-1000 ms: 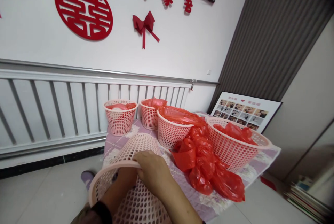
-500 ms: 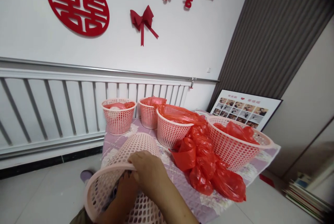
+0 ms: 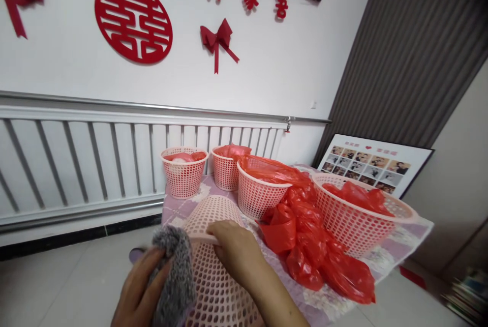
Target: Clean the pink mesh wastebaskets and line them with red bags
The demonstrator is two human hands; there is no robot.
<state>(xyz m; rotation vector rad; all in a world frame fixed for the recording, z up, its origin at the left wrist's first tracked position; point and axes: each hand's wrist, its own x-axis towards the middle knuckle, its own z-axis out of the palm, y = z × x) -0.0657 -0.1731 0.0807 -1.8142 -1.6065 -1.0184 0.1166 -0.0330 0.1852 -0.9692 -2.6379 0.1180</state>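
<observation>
A pink perforated plastic basket (image 3: 223, 284) lies tipped on its side at the near edge of the table, its mouth turned toward me and to the left. My right hand (image 3: 238, 253) is closed over the upper part of its rim. In my left hand (image 3: 143, 286) is a fuzzy grey cleaning cloth (image 3: 175, 268), bunched against the left side of the rim; the fingers are wrapped around it and slightly blurred. The cloth hides part of the basket's mouth.
Red plastic bags (image 3: 305, 235) lie crumpled on the flowered tablecloth (image 3: 316, 301). Behind are pink baskets with red liners: a small one (image 3: 185, 177), another (image 3: 224, 169), a third (image 3: 259, 197) and a larger one (image 3: 354, 225). A radiator (image 3: 102, 164) runs along the wall.
My left hand has come out of the basket to its rim, bringing the grey cloth into view. The right hand keeps its grip on the rim. The view has shifted a little left and up.
</observation>
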